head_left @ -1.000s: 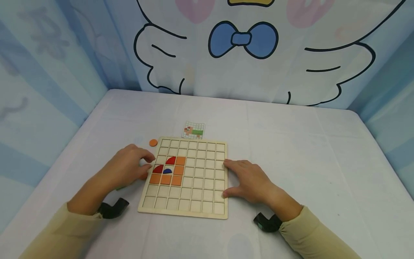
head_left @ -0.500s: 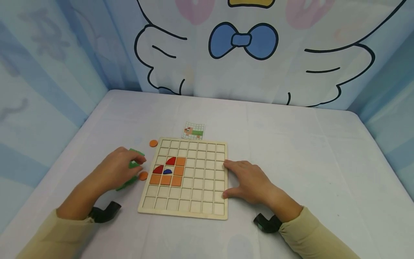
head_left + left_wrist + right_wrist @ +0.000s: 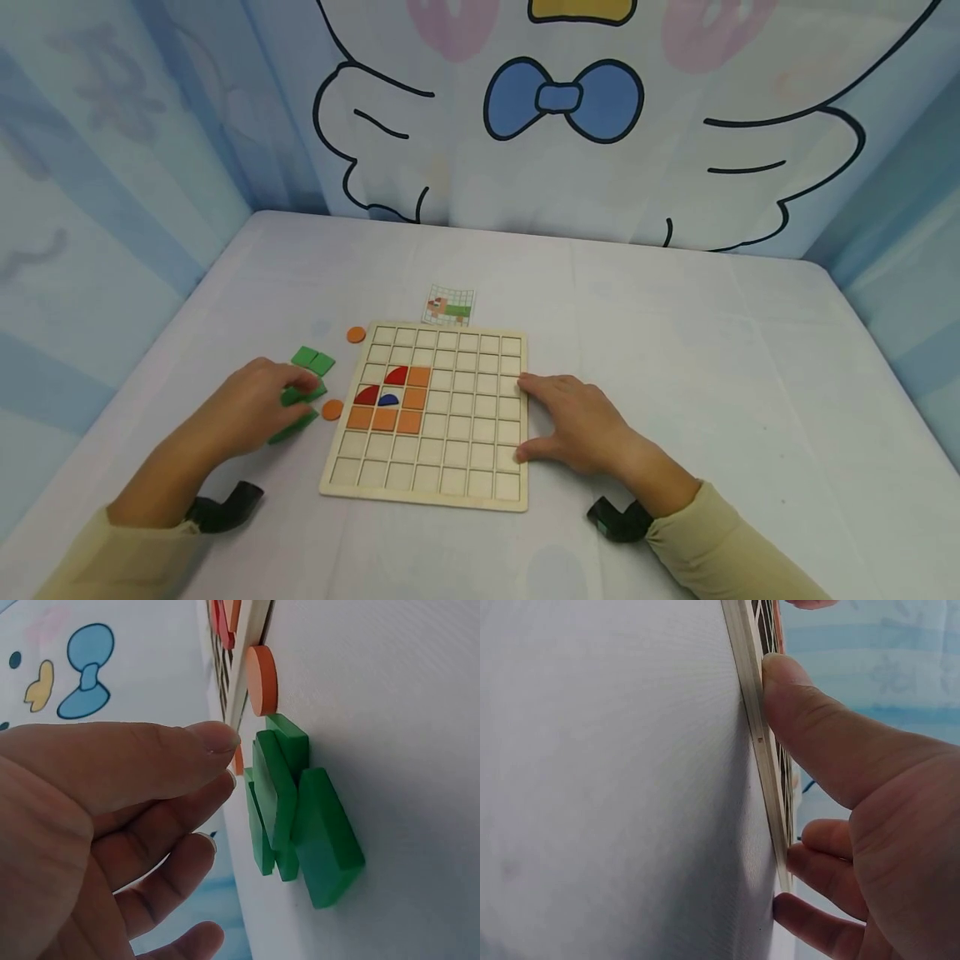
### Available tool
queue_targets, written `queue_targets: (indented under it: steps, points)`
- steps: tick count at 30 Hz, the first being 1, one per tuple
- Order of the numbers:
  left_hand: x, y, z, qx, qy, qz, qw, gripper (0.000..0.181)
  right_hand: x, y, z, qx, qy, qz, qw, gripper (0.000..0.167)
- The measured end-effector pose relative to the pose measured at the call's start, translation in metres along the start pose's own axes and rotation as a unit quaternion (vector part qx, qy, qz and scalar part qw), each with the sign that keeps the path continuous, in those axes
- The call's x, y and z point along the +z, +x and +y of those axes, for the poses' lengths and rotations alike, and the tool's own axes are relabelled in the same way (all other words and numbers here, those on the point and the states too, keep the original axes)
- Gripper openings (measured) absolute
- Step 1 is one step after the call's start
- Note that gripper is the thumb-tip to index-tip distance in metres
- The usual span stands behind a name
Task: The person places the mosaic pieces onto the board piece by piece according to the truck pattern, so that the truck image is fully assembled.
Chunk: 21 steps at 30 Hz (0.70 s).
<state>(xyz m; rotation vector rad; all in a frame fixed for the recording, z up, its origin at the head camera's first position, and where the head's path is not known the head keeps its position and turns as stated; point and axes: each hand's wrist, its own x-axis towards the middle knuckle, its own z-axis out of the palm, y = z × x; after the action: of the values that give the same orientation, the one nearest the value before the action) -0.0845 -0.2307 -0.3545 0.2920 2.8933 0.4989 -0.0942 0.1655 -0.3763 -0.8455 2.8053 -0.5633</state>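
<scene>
My left hand [image 3: 251,408] hovers over several green tiles [image 3: 322,364] left of the wooden grid board [image 3: 465,475]. In the left wrist view, its thumb and fingers are loosely bent with nothing between them, apart from the green tiles [image 3: 326,836], some of which overlap. My right hand [image 3: 577,421] rests on the board's right edge, thumb and fingertips touching the rim. Orange square tiles [image 3: 409,422], two red curved pieces [image 3: 367,396] and a blue half-round piece [image 3: 388,400] sit in cells on the board's left side.
One orange disc [image 3: 332,409] lies between the green tiles and the board, another orange disc [image 3: 356,334] by its far left corner. A small printed pattern card [image 3: 448,306] lies at the board's far edge. The white-covered table [image 3: 675,333] extends right, with a patterned curtain behind.
My left hand has moved left from the board's left edge to the green tiles, uncovering several tiles and the nearer orange disc. My right hand stays at the board's edge.
</scene>
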Motion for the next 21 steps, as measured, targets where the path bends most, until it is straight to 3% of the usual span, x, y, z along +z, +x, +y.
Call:
queue_targets:
  steps: [12,21]
  points:
    - [0.005,-0.011,-0.011,-0.017,-0.009,0.009,0.9998,0.027,0.001,0.0,0.001,-0.003,-0.002,0.002,1.0,0.084]
    - [0.008,-0.015,-0.016,-0.051,-0.005,0.011,0.9986,0.037,0.002,0.0,0.001,-0.003,-0.001,0.003,1.0,0.085]
